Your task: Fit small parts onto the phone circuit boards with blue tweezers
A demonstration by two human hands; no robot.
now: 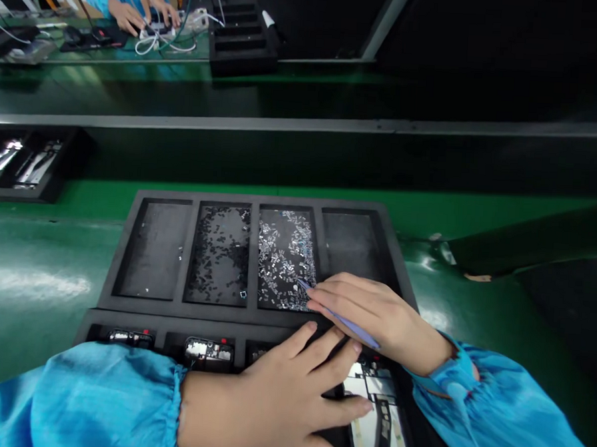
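Note:
My right hand (374, 314) grips purple tweezers (350, 325), their tip over the third compartment of a black foam tray (251, 313). Many tiny silvery pieces (281, 262) lie scattered in that compartment, and small dark pieces (211, 259) in the one to its left. My left hand (294, 397) is spread, palm down, over a nearer black tray, its fingers reaching the left edge of an opened phone (378, 414). Whether the palm rests on anything is hidden. Two more opened phones (209, 352) (131, 337) show partly behind my left sleeve.
Green bench surface (35, 283) surrounds the trays. At the left stands another black tray (55, 184) with silvery parts. Across a raised ledge (304, 124), a co-worker's hands (144, 12) handle a device with cables. A dark slotted tray (242, 54) sits beside them.

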